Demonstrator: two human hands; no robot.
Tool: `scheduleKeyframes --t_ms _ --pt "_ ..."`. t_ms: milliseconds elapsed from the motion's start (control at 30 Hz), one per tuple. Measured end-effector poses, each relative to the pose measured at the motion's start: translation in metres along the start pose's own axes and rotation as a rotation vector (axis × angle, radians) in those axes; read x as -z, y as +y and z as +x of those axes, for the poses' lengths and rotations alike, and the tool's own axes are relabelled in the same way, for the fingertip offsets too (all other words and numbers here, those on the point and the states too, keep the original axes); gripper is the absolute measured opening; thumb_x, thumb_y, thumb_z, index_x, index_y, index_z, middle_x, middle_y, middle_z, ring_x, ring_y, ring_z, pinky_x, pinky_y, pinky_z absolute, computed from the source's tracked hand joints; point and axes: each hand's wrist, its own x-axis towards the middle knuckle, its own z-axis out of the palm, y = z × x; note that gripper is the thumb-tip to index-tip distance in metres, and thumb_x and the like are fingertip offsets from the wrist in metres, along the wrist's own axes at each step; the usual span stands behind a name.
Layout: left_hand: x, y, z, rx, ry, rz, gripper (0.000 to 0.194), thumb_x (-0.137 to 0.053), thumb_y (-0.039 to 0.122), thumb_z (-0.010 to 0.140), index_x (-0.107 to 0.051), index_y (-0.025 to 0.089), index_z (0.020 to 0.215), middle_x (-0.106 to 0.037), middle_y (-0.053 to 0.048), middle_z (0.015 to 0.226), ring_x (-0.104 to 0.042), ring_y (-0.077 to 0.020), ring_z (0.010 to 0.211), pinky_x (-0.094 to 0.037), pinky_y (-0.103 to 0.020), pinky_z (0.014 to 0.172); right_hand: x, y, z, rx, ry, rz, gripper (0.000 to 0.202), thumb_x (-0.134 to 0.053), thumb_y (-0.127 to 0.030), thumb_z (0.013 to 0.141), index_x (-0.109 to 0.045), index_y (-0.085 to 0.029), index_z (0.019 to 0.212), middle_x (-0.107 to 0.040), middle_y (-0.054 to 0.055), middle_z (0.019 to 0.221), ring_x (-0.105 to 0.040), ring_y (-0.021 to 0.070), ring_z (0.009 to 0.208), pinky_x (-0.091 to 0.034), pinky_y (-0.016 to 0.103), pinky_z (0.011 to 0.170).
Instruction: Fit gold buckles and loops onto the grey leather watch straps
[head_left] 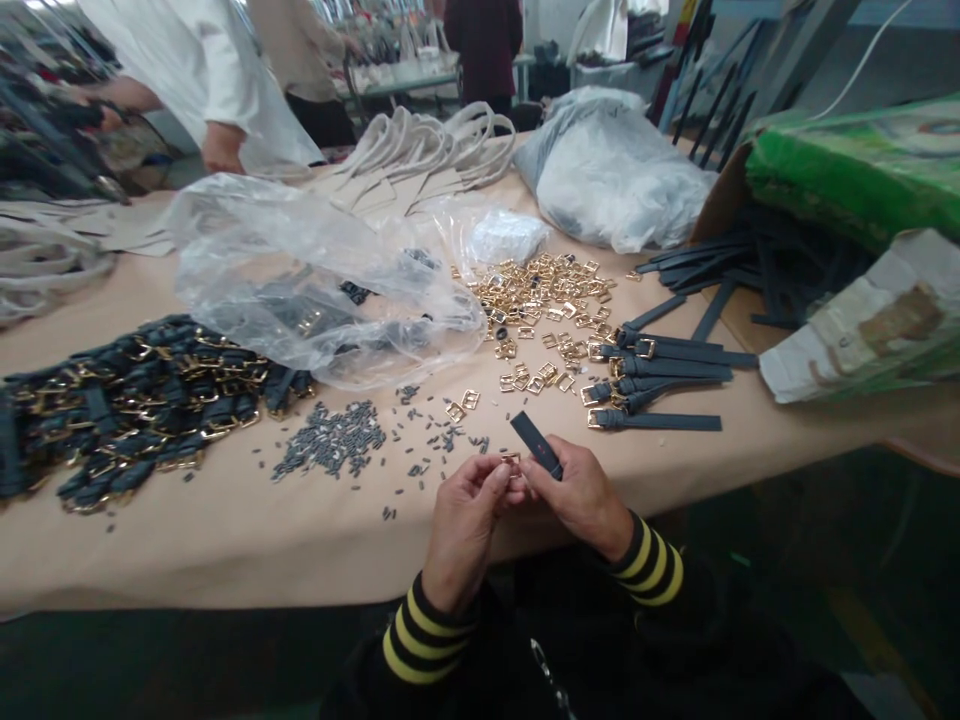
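Between the fingertips of my left hand [466, 520] is a small gold buckle [511, 458], pinched near the table's front edge. My right hand [589, 500] is closed on a dark strap [531, 440], whose flat end points up and to the left. The fingertips of both hands meet at the buckle; whether the strap runs through it I cannot tell. Just beyond my hands lie two loose gold buckles [463, 404]. To the right of them, several dark straps fitted with buckles [660, 370] lie side by side.
Loose gold buckles [544, 290] form a pile at the centre. Small dark pieces [330, 438] are scattered left of my hands, beside a heap of buckled straps [135, 400]. A clear plastic bag [322, 290] lies behind. Right stands a box [862, 310] with dark straps. A person [217, 90] stands across.
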Motion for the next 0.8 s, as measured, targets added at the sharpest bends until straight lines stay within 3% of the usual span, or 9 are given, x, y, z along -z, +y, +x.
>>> scheduleKeyframes --t_ms 167,233,333,433,533,667,800 --pt "0.01 0.005 0.002 -0.082 0.039 0.161 0.018 -0.066 0.024 0.07 -0.062 0.011 0.082 -0.064 -0.001 0.066 -0.058 -0.0067 0.056 -0.049 -0.016 0.056 0.009 0.003 0.0 0.004 -0.083 -0.032 0.025 -0.051 -0.041 0.079 -0.049 -0.016 0.079 -0.051 -0.002 0.062 -0.048 0.0115 0.057 -0.038 0.023 0.056" --pt "0.013 0.012 0.001 -0.102 0.06 0.253 0.019 -0.066 0.025 0.07 -0.063 0.011 0.082 -0.065 0.0 0.066 -0.058 -0.0071 0.055 -0.05 -0.017 0.056 0.014 0.006 0.0 -0.04 -0.106 -0.006 0.027 -0.044 -0.043 0.083 -0.046 -0.017 0.087 -0.051 -0.002 0.063 -0.048 0.0117 0.058 -0.038 0.023 0.056" --pt "0.011 0.024 -0.005 -0.12 0.05 0.38 0.018 -0.066 0.025 0.07 -0.064 0.012 0.083 -0.064 0.0 0.063 -0.059 -0.0082 0.054 -0.05 -0.018 0.055 0.018 0.008 -0.001 -0.086 -0.127 0.02 0.017 -0.033 -0.032 0.088 -0.042 -0.018 0.086 -0.05 -0.003 0.061 -0.046 0.0107 0.055 -0.038 0.023 0.056" --pt "0.005 0.032 -0.012 -0.165 -0.018 0.469 0.016 -0.064 0.024 0.072 -0.066 0.014 0.084 -0.064 0.0 0.066 -0.06 -0.0084 0.054 -0.051 -0.019 0.055 0.018 0.008 -0.002 -0.038 -0.181 -0.005 0.007 -0.044 -0.024 0.082 -0.045 -0.017 0.08 -0.051 -0.002 0.066 -0.046 0.0099 0.057 -0.037 0.022 0.055" --pt "0.004 0.035 -0.014 -0.214 -0.05 0.512 0.015 -0.062 0.022 0.073 -0.067 0.016 0.086 -0.063 0.0 0.067 -0.06 -0.008 0.055 -0.051 -0.018 0.056 0.019 0.008 -0.004 0.003 -0.293 0.171 0.008 -0.047 -0.023 0.081 -0.049 -0.016 0.083 -0.05 -0.002 0.069 -0.047 0.0087 0.058 -0.038 0.021 0.054" --pt "0.011 0.033 -0.01 -0.206 -0.008 0.473 0.016 -0.063 0.023 0.073 -0.067 0.015 0.087 -0.062 0.0 0.064 -0.058 -0.0068 0.053 -0.049 -0.017 0.054 0.024 0.012 -0.007 0.015 -0.389 0.417 0.013 -0.05 -0.026 0.081 -0.051 -0.015 0.087 -0.051 -0.001 0.072 -0.049 0.0074 0.058 -0.042 0.02 0.056" --pt "0.016 0.033 -0.006 -0.037 -0.029 0.23 0.021 -0.066 0.024 0.07 -0.066 0.011 0.087 -0.06 0.0 0.057 -0.053 -0.0042 0.049 -0.046 -0.013 0.048 0.029 0.017 -0.008 0.02 -0.456 0.47 0.016 -0.054 -0.029 0.08 -0.052 -0.014 0.086 -0.052 -0.001 0.069 -0.049 0.007 0.056 -0.044 0.021 0.056"
